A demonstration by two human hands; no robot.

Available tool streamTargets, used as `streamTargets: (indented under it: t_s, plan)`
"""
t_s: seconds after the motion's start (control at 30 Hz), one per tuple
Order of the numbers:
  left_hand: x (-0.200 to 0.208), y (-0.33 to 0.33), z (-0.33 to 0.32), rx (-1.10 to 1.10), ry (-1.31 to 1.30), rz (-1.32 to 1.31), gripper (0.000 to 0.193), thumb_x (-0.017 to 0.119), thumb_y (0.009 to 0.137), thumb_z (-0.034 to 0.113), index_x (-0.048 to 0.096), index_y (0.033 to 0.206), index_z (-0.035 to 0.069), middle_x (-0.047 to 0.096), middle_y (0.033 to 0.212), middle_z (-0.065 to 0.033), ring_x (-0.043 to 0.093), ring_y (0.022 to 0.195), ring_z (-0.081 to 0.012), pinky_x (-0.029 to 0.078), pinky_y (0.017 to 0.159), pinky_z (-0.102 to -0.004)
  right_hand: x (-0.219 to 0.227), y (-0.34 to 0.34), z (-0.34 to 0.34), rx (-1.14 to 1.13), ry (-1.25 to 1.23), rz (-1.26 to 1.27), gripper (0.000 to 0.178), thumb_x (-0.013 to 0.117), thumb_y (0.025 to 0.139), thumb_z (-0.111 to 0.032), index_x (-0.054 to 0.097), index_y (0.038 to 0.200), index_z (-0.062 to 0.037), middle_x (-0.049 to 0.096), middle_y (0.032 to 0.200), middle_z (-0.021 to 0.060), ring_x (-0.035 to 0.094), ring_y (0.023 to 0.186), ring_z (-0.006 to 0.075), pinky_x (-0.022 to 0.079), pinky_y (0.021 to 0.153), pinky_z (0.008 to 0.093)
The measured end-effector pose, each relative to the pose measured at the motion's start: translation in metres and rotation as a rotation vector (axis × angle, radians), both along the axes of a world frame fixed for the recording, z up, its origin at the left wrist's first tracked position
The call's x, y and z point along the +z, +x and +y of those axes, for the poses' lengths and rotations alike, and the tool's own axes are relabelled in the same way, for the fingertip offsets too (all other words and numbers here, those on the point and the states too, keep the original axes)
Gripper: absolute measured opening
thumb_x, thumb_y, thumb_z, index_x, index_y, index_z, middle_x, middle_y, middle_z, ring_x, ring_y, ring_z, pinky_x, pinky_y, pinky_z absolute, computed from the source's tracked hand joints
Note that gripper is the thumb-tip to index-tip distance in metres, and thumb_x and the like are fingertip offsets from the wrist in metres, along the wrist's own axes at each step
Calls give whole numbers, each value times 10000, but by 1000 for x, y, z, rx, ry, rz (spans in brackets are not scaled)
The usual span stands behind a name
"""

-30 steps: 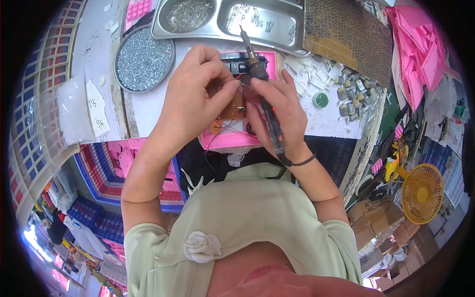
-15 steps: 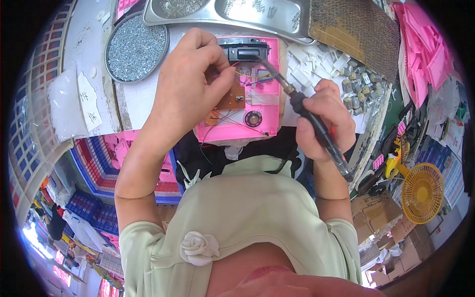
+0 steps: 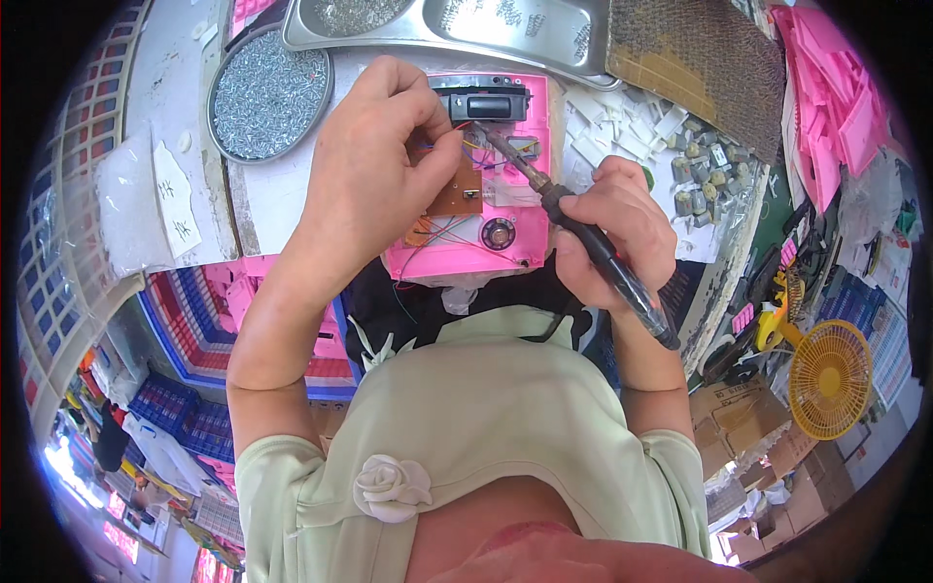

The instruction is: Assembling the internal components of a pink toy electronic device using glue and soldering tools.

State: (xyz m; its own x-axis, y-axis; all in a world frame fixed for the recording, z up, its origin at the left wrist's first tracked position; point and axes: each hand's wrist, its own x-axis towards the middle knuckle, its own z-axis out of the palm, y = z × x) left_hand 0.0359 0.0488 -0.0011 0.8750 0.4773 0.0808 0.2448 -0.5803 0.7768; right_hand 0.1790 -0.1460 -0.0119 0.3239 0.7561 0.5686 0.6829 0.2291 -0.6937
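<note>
A pink plastic housing (image 3: 533, 219) lies on the worktable with a black module (image 3: 488, 105) along its far edge. Inside it are a brown circuit board (image 3: 455, 197), a small round speaker (image 3: 499, 233) and thin coloured wires. My left hand (image 3: 389, 146) is pinched over the housing's left side; a thin red wire (image 3: 463, 124) shows at its fingertips, which partly hide the board. In my right hand (image 3: 622, 228) is a soldering iron (image 3: 607, 255) with a black handle. Its tip points into the housing, close to the wires just below the black module and near my left fingertips.
A round dish of screws (image 3: 269, 95) stands at the left, and a metal tray (image 3: 418, 31) with small parts at the back. To the right lie white plastic pieces (image 3: 622, 126), small metal motors (image 3: 702, 175) and brown cardboard (image 3: 695, 73). A yellow fan (image 3: 829, 379) stands farther right.
My right hand has moved left with the soldering iron, bringing its tip from the black module's right end to the wires below it. My left hand has stayed nearly still.
</note>
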Motion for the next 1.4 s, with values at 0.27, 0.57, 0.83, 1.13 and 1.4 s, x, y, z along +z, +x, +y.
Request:
streamTargets:
  t_s: [0.27,0.57,0.83,1.13,1.4]
  plan:
    - [0,1,0,5,-6,-6,146,743,811,17,605,829,-27,532,928,-87,566,793,-208,479,687,-296,-5,1,0,0,-5,-87,355,758,619,20,711,965,-41,539,633,40,499,553,240,478,692,364]
    - [0,1,-1,24,-25,-7,136,741,817,17,612,822,-26,548,933,-89,570,790,-203,475,671,-295,-2,5,-3,44,16,-52,357,747,625,20,706,974,-42,522,628,46,483,551,246,466,658,373]
    - [0,2,-2,39,-55,-14,132,739,821,20,616,821,-28,550,931,-95,570,782,-210,472,666,-299,-1,7,-1,34,13,-54,332,745,628,20,708,953,-41,521,627,43,480,546,244,467,654,373]
    - [-1,2,-1,28,-34,-25,139,739,822,25,609,813,-26,545,916,-95,559,782,-216,460,660,-307,-5,6,2,25,22,-71,344,752,621,30,709,955,-41,530,629,39,486,547,236,464,651,370]
    - [0,2,-2,40,-58,-28,135,738,819,23,612,809,-25,553,924,-97,565,792,-221,463,667,-314,-7,9,3,52,58,-23,345,783,679,12,690,1010,-12,540,641,46,485,533,230,437,597,347]
